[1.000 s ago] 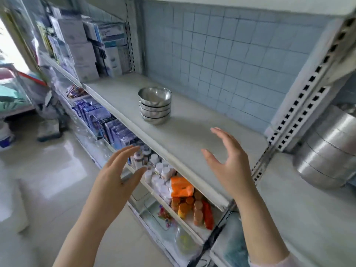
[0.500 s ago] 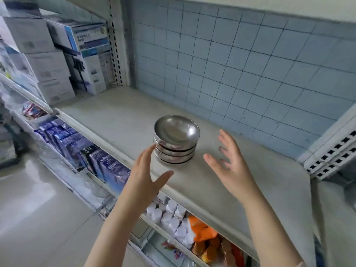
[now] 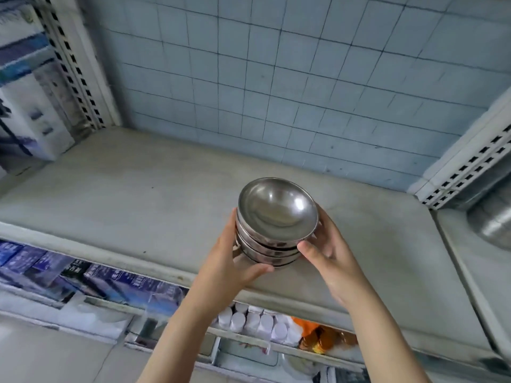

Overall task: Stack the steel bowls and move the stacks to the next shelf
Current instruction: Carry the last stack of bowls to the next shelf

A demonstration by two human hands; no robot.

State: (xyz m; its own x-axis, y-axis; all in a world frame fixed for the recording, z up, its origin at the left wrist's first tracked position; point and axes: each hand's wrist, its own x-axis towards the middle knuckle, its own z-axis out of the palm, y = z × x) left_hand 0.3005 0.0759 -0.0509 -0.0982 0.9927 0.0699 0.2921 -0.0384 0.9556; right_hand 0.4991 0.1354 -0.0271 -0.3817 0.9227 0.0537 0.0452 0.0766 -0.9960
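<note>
A stack of several shiny steel bowls [image 3: 277,214] is near the front of the grey shelf [image 3: 138,194], tilted a little toward me. My left hand [image 3: 231,261] clasps the stack's left side, thumb under its lower front. My right hand [image 3: 327,248] clasps the right side, thumb on the lower bowls, fingers hidden behind them. Whether the stack still rests on the shelf I cannot tell. The neighbouring shelf [image 3: 475,272] lies to the right, past a slotted white upright [image 3: 467,164].
Large steel vessels [image 3: 495,225] stand on the right-hand shelf. White and blue boxes [image 3: 30,106] fill the shelf's far left. Below are blue packs [image 3: 116,280], white bottles [image 3: 254,322] and orange items [image 3: 318,335]. A tiled wall [image 3: 276,78] closes the back.
Both hands, open and apart before, have reached the bowl stack and closed on its two sides. My view has moved closer and squarer to the shelf.
</note>
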